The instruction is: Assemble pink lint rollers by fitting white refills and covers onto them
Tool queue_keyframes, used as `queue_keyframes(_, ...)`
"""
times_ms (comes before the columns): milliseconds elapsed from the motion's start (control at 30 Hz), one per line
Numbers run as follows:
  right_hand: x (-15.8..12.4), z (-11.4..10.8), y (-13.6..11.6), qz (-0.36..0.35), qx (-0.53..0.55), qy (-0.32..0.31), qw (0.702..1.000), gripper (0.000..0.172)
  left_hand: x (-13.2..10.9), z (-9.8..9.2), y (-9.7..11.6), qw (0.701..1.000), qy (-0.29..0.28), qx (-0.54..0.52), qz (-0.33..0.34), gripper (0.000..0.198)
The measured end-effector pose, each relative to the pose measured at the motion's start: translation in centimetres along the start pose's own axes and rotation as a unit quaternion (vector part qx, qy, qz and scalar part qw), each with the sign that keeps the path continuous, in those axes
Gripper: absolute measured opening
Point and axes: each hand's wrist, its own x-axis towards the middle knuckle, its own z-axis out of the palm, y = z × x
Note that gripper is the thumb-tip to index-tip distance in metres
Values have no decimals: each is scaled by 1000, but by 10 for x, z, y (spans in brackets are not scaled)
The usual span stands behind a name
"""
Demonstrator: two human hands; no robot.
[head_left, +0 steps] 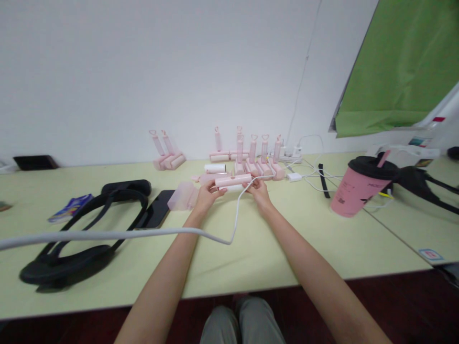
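Between my two hands lies a lint roller head with a pink cover (pixel 233 180) and a white roll (pixel 234 188) below it. My left hand (pixel 207 195) grips its left end with thumb and fingers, and my right hand (pixel 259 192) closes on its right end. Just behind are a loose white roll (pixel 215 168) and a pale pink part (pixel 211 178). Pinkish translucent covers (pixel 182 197) rest to the left of my left hand. Several pink lint rollers (pixel 264 165) with upright handles stand farther back.
Two more lint rollers (pixel 168 160) stand back left. A black phone (pixel 157 209), black headset (pixel 103 229) and blue packet (pixel 71 208) lie at left. A pink cup (pixel 360 188), black strap (pixel 324 180) and white adapter (pixel 294 177) are at right. A white cable (pixel 201 232) hangs across the view.
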Motion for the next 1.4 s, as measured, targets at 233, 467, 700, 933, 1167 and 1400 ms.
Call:
queue_keyframes(233,4,-2,6,20,-7,-13,1000,60,4,-4,-6,999,13,39,16,59)
queue_keyframes(467,14,-23,2,24,-168,74,983,53,1,0,-5,999,-14,49,-5,58)
queue_keyframes(700,27,-84,-19,116,-461,223,851,48,-9,-28,2,853,110,506,67,26)
queue_keyframes(933,21,-108,-35,169,-526,230,802,45,-14,-35,-9,773,74,627,59,32)
queue_keyframes(1167,3,-82,-48,3,-698,281,658,42,-14,-38,-14,772,58,631,50,35)
queue_keyframes(1400,-32,-4,-38,-54,-774,-14,631,39,-15,-39,-11,777,67,626,35,36)
